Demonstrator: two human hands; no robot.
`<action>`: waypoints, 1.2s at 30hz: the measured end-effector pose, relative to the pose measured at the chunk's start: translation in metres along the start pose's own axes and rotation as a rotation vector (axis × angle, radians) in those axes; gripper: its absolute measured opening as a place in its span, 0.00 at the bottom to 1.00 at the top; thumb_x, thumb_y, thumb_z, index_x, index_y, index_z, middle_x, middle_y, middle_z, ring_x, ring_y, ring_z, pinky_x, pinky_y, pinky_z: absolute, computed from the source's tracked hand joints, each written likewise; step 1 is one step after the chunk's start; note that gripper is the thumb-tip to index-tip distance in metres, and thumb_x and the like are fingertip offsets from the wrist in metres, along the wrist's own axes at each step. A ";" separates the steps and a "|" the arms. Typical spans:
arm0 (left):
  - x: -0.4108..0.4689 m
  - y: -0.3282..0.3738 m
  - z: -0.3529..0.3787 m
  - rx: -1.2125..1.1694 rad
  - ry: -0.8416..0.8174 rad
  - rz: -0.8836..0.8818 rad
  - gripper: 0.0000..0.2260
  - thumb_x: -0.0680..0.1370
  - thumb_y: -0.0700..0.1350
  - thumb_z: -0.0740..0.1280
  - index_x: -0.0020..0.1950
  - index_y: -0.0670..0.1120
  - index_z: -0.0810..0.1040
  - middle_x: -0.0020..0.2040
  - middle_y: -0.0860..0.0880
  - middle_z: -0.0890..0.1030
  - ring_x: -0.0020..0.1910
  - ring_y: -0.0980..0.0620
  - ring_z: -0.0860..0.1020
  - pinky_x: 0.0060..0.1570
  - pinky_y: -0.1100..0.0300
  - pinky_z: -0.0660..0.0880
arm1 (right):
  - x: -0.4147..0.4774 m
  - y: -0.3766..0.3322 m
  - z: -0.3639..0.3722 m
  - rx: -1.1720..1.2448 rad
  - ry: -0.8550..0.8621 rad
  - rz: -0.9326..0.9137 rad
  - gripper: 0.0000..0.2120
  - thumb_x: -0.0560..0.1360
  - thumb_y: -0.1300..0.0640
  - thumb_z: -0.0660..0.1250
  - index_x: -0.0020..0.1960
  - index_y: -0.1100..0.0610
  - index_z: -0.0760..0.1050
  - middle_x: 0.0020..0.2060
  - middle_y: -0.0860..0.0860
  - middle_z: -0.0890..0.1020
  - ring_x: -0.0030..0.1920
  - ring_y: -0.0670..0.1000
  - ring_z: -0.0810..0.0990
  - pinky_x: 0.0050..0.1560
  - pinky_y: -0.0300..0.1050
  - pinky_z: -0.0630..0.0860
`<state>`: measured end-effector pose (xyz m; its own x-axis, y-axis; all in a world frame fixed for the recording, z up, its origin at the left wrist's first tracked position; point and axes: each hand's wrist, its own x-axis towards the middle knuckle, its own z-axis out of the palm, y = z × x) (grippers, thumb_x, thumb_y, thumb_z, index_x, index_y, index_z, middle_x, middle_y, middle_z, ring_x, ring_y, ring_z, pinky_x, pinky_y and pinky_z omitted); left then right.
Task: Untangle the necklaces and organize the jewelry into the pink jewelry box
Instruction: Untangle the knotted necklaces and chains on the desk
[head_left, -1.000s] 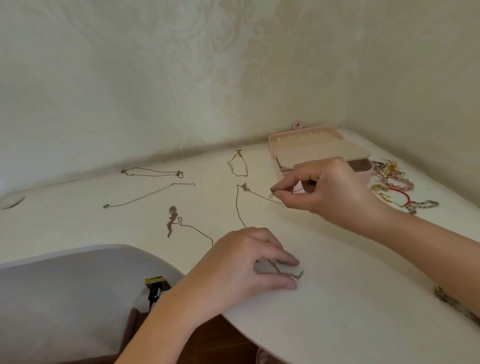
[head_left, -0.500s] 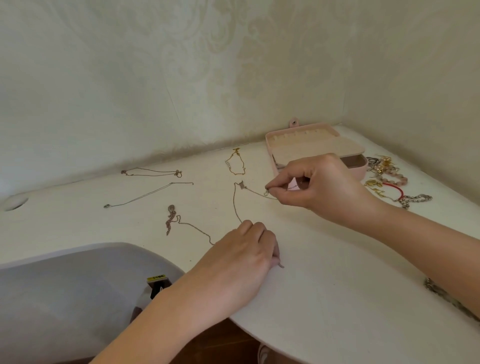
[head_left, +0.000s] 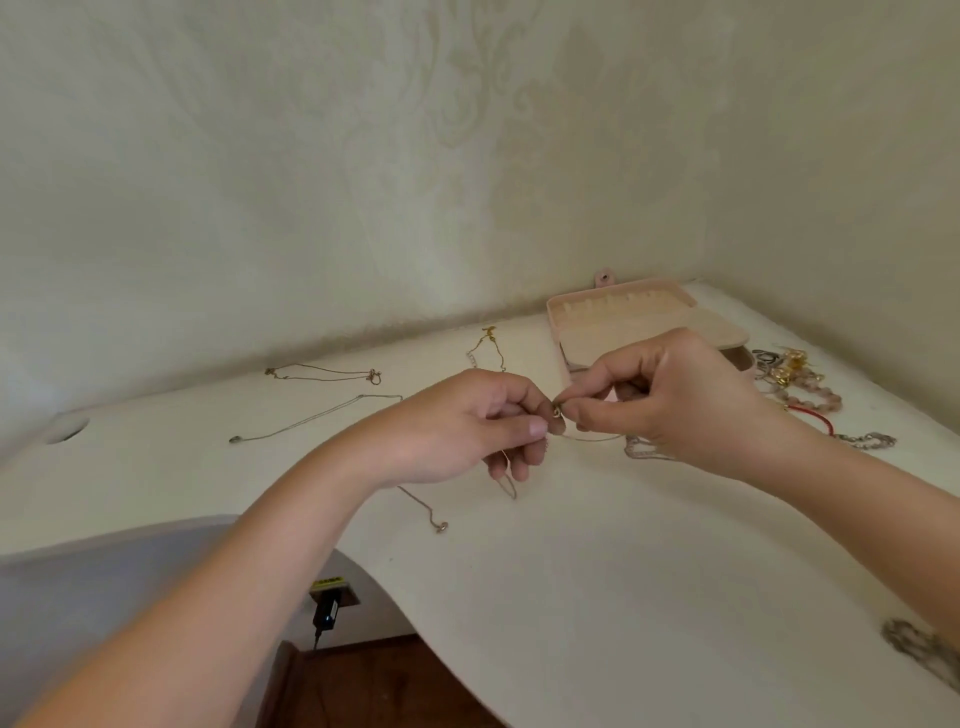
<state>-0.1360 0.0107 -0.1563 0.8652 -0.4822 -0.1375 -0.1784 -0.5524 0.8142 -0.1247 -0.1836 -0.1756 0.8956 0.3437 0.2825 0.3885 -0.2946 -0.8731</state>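
Pinching the clasp (head_left: 557, 412) of a thin chain necklace (head_left: 511, 488) between left hand (head_left: 467, 431) and right hand (head_left: 675, 405), with slack drooping below the left and the pink jewelry box (head_left: 649, 327) lying just behind the right; likely handling light, limp, tangle-prone, so best gripping at the clasp.

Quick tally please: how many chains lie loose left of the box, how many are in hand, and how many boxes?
Loose chains: 4 (far chain, long chain, gold chain, chain below the left wrist)
In hand: 1, the held chain, pinched by the left hand and the right hand
Pink jewelry box: 1
Total: 6, not counting the tangled pile right of the box.
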 end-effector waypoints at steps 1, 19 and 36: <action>0.002 0.003 -0.003 0.034 -0.013 -0.008 0.08 0.81 0.36 0.59 0.47 0.46 0.75 0.33 0.55 0.79 0.30 0.58 0.74 0.33 0.67 0.70 | 0.000 -0.001 -0.002 0.002 -0.010 0.008 0.04 0.70 0.60 0.74 0.38 0.54 0.84 0.21 0.44 0.72 0.22 0.44 0.60 0.22 0.33 0.59; -0.009 0.022 -0.009 0.145 -0.036 0.152 0.14 0.75 0.42 0.60 0.33 0.57 0.67 0.33 0.57 0.78 0.36 0.49 0.67 0.34 0.60 0.62 | -0.007 -0.019 -0.009 0.029 -0.144 -0.027 0.04 0.69 0.58 0.74 0.38 0.59 0.85 0.23 0.44 0.76 0.23 0.43 0.62 0.25 0.33 0.58; -0.016 0.033 -0.002 0.319 0.058 0.108 0.17 0.80 0.37 0.61 0.34 0.49 0.62 0.33 0.58 0.80 0.28 0.56 0.62 0.29 0.65 0.60 | -0.012 -0.026 -0.009 -0.095 -0.130 -0.039 0.03 0.71 0.58 0.73 0.39 0.56 0.85 0.17 0.41 0.69 0.21 0.44 0.63 0.25 0.32 0.59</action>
<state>-0.1550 0.0021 -0.1261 0.8569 -0.5151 -0.0201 -0.4004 -0.6895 0.6035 -0.1432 -0.1878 -0.1525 0.8464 0.4669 0.2561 0.4464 -0.3596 -0.8194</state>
